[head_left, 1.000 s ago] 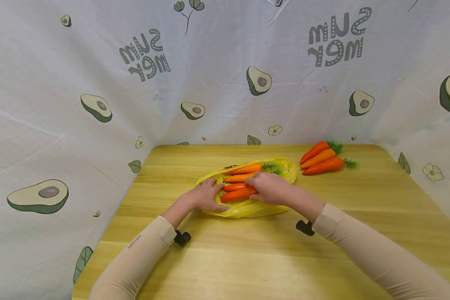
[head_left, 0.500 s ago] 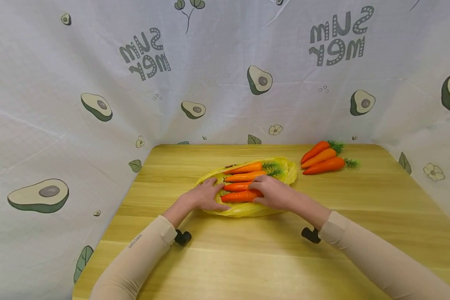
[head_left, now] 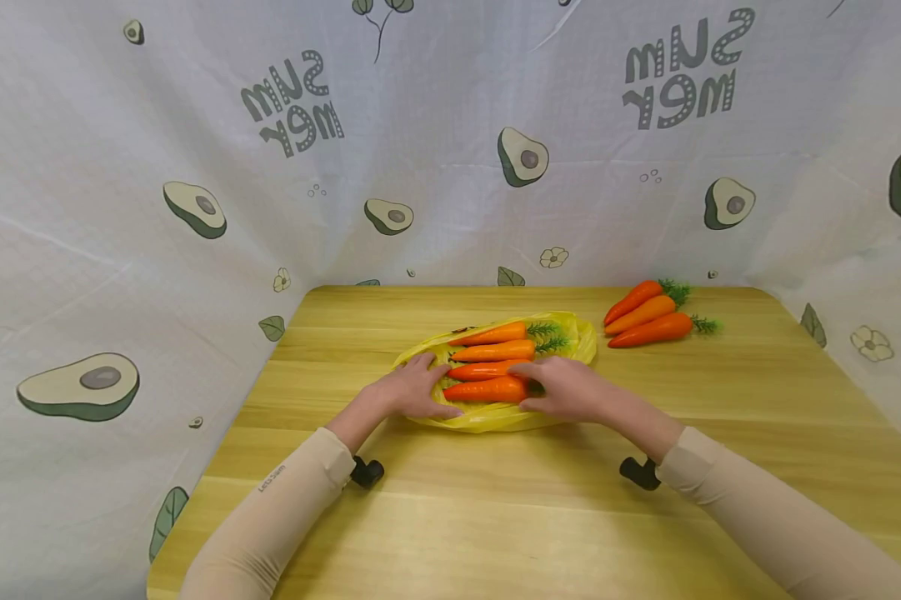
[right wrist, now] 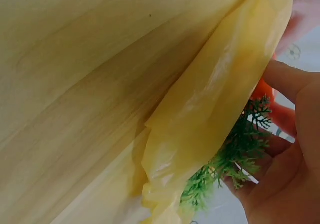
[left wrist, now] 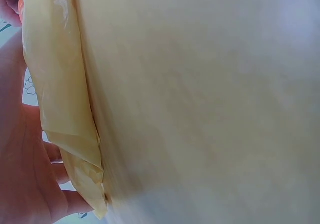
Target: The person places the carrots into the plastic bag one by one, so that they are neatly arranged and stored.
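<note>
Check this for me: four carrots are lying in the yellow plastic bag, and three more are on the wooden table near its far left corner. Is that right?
Not quite. The three loose carrots are near the far right corner of the wooden table, not the far left, as the head view shows. The four bagged carrots in the yellow plastic bag are as you said.

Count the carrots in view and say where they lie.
7. Four carrots lie side by side in the open yellow bag; three more carrots lie at the far right of the table. The bag could hide others.
</note>
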Demonstrator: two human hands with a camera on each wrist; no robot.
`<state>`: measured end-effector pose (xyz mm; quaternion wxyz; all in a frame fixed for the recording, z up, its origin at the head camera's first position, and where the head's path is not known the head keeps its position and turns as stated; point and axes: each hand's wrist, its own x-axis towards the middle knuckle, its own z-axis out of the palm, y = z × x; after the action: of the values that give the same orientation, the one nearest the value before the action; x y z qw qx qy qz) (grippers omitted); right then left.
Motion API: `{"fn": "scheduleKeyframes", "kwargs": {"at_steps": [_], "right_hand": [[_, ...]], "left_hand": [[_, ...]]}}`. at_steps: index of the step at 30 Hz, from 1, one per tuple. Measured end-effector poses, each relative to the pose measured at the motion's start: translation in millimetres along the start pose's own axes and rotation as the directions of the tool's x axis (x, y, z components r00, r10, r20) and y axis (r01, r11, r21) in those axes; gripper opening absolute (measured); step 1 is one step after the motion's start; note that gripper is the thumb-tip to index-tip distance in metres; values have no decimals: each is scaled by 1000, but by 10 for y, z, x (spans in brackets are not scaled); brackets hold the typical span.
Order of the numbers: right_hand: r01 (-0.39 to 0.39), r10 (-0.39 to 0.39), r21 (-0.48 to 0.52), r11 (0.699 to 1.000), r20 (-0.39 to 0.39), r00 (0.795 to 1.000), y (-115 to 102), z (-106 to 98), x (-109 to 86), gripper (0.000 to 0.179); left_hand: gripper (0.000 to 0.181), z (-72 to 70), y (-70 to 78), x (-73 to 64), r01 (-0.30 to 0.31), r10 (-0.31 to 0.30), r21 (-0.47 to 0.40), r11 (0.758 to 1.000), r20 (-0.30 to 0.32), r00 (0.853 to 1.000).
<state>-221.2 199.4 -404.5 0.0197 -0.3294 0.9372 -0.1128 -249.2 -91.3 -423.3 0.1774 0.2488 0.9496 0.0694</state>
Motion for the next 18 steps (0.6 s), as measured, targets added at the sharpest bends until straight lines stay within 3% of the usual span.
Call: {"fn": "scheduleKeyframes", "kwargs": {"at_steps": [9, 18], "right_hand": [[44, -43, 35, 998, -7, 999, 84, -15, -23, 50], [2, -4, 49, 999, 32, 999, 98, -16, -29, 44]], "left_hand": [[94, 16, 5, 13, 10, -10, -6, 1000, 2, 1000], [95, 11, 24, 20, 18, -18, -10, 1000, -2, 1000]]}}
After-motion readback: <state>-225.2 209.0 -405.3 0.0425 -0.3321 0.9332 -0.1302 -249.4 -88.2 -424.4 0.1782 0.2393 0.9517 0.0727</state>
